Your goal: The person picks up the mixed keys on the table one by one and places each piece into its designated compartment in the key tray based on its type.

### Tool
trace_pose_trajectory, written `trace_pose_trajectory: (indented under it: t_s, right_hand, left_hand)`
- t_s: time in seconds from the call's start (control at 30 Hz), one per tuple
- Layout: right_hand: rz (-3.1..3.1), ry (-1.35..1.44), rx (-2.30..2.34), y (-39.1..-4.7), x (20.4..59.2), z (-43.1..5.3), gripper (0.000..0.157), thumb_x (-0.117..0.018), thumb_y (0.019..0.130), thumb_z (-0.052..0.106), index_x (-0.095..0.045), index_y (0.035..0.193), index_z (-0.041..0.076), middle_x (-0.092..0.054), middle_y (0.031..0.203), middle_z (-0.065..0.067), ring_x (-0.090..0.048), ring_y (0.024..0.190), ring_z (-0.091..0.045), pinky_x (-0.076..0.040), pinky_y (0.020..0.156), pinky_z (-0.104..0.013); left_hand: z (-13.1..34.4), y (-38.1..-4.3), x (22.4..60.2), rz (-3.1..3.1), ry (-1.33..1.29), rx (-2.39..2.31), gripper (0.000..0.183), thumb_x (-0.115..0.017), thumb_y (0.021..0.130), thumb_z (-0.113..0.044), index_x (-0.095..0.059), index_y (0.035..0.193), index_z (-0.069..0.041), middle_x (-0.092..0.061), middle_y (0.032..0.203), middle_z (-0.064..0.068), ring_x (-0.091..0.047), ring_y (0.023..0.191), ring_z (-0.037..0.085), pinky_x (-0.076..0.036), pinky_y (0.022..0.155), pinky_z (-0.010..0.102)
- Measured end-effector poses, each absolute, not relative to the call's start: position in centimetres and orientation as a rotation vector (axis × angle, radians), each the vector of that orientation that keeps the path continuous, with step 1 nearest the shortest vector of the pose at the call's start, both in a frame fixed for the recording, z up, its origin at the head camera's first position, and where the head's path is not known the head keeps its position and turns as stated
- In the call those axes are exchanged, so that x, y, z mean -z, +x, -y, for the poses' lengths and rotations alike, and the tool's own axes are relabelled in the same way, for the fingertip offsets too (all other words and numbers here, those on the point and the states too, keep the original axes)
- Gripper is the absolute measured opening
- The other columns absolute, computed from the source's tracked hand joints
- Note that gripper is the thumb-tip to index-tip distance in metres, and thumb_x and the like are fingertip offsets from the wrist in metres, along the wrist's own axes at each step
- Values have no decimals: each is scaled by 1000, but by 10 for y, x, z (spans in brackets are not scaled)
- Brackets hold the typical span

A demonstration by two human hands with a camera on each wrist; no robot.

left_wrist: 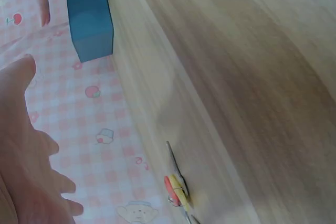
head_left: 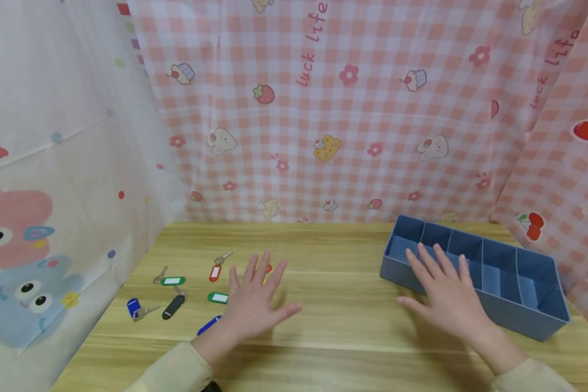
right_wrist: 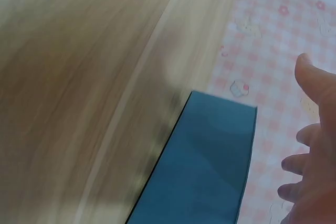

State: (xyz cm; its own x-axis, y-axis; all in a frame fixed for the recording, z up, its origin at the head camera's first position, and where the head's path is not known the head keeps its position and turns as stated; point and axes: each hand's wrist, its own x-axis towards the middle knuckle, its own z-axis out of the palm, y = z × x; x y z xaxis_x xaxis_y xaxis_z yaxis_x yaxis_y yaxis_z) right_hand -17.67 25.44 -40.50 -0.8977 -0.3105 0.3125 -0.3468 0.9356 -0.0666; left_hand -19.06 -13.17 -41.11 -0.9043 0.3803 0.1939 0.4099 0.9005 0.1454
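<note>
Fingers spread and holding nothing, my left hand hovers above the table beside several tagged keys. It partly hides a red and yellow tag pair, seen better as a yellow tag in the left wrist view. Around it lie a red key tag, a green key tag, a blue key tag and a black key tag. My right hand, also spread, is over the front side of a blue-grey divided box, covering part of its compartments. Whether it touches the box cannot be told.
Farther left are another green key tag and a blue key tag, each with a key. The wooden table ends at a pink checked cloth behind. A white printed cloth hangs at the left.
</note>
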Motion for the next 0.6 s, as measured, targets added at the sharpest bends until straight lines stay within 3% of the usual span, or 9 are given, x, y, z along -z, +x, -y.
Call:
trace_pose_trajectory:
  t_s: [0.27,0.6]
  right_hand:
    - [2719,459,-198,-175,409,-277,96,-73,84,54,-27,158,13,-26,159,-21,-10,147,-43,10,110,-66]
    - [2688,398,-202,-172,413,-301,97,-76,82,52,-30,156,12,-33,154,-24,-13,146,-44,9,110,-66]
  left_hand:
    - [136,-191,416,2828,-644,227,92,-44,86,-80,-29,157,-24,-18,162,15,-13,148,39,-6,107,74]
    - [142,-195,422,2705,-696,214,86,-58,85,-71,-39,153,-22,-34,156,16,-28,143,40,-14,107,73]
